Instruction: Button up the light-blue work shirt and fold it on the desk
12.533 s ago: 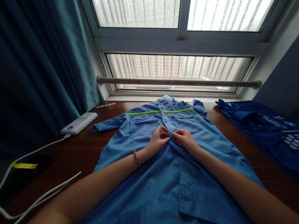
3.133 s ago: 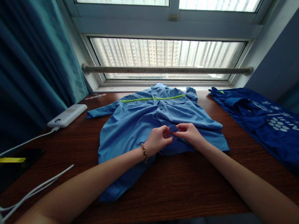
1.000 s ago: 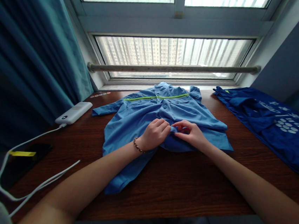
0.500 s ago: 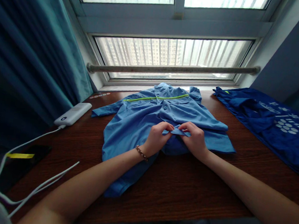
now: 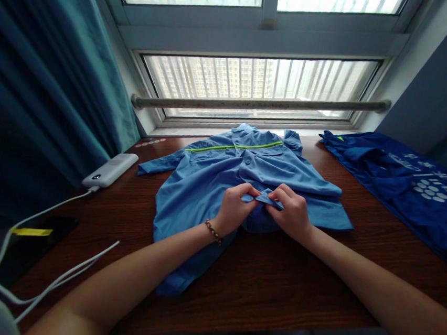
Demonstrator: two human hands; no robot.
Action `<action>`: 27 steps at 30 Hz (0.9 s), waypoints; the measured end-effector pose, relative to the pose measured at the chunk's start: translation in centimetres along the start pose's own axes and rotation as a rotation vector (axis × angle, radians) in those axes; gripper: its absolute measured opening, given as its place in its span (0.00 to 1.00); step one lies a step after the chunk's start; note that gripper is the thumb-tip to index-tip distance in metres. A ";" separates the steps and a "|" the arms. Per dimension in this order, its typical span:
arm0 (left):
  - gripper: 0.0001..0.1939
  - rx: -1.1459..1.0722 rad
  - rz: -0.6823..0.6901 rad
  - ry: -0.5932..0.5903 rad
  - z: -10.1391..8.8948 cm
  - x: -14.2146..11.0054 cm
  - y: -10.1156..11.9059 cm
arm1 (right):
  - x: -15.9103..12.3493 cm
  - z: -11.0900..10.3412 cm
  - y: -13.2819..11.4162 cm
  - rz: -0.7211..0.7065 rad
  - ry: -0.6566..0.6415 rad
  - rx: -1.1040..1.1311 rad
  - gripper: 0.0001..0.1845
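Note:
A light blue shirt (image 5: pixel 209 187) with a yellow-green stripe across its chest lies spread on the brown wooden table (image 5: pixel 259 292), collar toward the window. My left hand (image 5: pixel 235 208), with a beaded bracelet on the wrist, pinches the edge of the shirt's front placket. Just to its right, my right hand (image 5: pixel 292 212) pinches the same edge between thumb and fingers. A small button (image 5: pixel 263 193) shows on the cloth between the fingertips. Higher up the placket, another button (image 5: pixel 248 160) is visible. Part of the lower front is hidden beneath my hands.
At the right lies a dark blue cloth (image 5: pixel 399 189) with white printing. A white power bank (image 5: pixel 110 170) sits at the left with a white cable (image 5: pixel 41 212) running from it. A dark flat object (image 5: pixel 47 248) bears a yellow strip. A metal bar (image 5: pixel 261 105) crosses the window.
My right fingers have shifted slightly on the placket edge, and the button between the fingertips now shows more clearly. The left hand keeps its pinch almost unmoved.

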State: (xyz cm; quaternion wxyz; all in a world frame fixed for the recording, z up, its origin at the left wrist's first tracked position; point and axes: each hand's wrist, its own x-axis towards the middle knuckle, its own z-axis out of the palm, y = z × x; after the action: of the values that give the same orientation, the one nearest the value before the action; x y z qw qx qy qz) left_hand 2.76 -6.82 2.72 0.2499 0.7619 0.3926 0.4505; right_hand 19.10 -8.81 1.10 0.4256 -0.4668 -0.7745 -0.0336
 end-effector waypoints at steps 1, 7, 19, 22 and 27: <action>0.05 0.017 0.012 0.002 0.0 -0.1 0.0 | 0.0 -0.1 -0.2 -0.006 0.003 -0.050 0.02; 0.05 0.113 0.230 -0.037 0.0 -0.2 0.0 | -0.2 -0.5 -1.1 -0.061 0.016 -0.259 0.09; 0.04 0.425 0.229 -0.299 -0.6 0.3 1.0 | 2.7 -4.1 0.0 -0.164 -0.590 -0.281 0.06; 0.17 0.521 0.226 -0.372 -1.3 -0.5 2.9 | 1.7 -6.3 1.2 -0.107 -0.705 -0.298 0.15; 0.34 0.830 0.143 -0.469 -3.4 -6.0 4.3 | -3.5 -9.8 5.0 -0.022 -0.616 -0.442 0.17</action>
State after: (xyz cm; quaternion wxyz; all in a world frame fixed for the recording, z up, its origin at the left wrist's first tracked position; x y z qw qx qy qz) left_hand -0.30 -14.07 4.52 -0.0250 0.9035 0.4187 0.0880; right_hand 29.74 -12.81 3.12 0.0614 -0.5271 -0.8453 -0.0626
